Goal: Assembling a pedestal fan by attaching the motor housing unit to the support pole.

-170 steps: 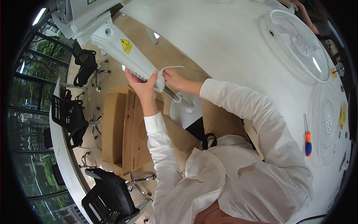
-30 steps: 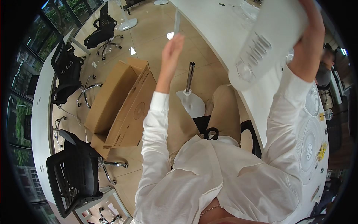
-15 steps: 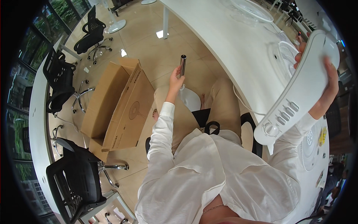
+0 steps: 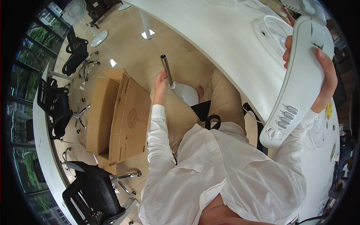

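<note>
My right hand (image 4: 325,75) is closed around the white upper body of a pedestal fan (image 4: 298,86), fingers on one side and thumb on the other. That body has a row of grey buttons and a round dial at its lower end, and it is held up beside the table. Lower and to the left, my left hand (image 4: 160,84) rests with its fingers curled against the shiny metal fan pole (image 4: 167,71). The pole stands, slightly tilted in view, on a round white fan base (image 4: 186,94) on the floor by my legs. Part of my left fingers is hidden.
A white table (image 4: 225,45) curves along the right, holding a clear round fan guard (image 4: 275,32). An open cardboard box (image 4: 129,123) stands on the floor to my left. Black office chairs (image 4: 92,195) line the left side, and another white fan (image 4: 99,38) stands far off.
The fan body has swung more upright in my right hand, showing its buttons more squarely. My left hand sits lower against the pole. The whole view has shifted.
</note>
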`<state>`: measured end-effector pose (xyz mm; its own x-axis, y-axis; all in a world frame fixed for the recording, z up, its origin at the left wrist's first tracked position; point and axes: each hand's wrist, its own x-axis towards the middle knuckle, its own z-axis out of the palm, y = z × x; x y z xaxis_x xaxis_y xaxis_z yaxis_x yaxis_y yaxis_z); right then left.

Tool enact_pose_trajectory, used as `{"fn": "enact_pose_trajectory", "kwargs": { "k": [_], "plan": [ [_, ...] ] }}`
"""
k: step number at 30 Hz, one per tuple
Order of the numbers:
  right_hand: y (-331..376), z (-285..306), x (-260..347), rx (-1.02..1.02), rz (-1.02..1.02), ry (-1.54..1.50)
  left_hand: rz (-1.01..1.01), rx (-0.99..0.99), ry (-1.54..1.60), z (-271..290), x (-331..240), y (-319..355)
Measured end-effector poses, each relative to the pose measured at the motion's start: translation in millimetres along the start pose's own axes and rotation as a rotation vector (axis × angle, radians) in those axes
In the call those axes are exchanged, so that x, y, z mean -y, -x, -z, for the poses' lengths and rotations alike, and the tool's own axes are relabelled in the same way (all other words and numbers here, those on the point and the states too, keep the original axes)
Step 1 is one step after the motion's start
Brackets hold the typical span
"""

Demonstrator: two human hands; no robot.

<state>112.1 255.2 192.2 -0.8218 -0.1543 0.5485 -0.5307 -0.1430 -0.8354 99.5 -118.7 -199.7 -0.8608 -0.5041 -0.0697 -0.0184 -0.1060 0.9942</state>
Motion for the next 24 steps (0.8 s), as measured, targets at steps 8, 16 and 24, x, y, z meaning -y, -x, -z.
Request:
{"fn": "enact_pose_trajectory", "kwargs": {
  "k": [8,16,24],
  "plan": [
    [-5.7,2.9,-19.5,-0.003,-0.006,0.186,0.028,0.002,-0.056,-3.5,8.3,-2.4],
    [-16.5,-16.4,-21.1,-0.135,-0.268,0.019,-0.074,-0.056,-0.17,-10.6,0.9,4.4],
    [-38.0,2.6,-43.1,0.056,-0.323,-0.103,-0.333,0.001,0.038,-35.9,-99.4,7.4]
  ]
}}
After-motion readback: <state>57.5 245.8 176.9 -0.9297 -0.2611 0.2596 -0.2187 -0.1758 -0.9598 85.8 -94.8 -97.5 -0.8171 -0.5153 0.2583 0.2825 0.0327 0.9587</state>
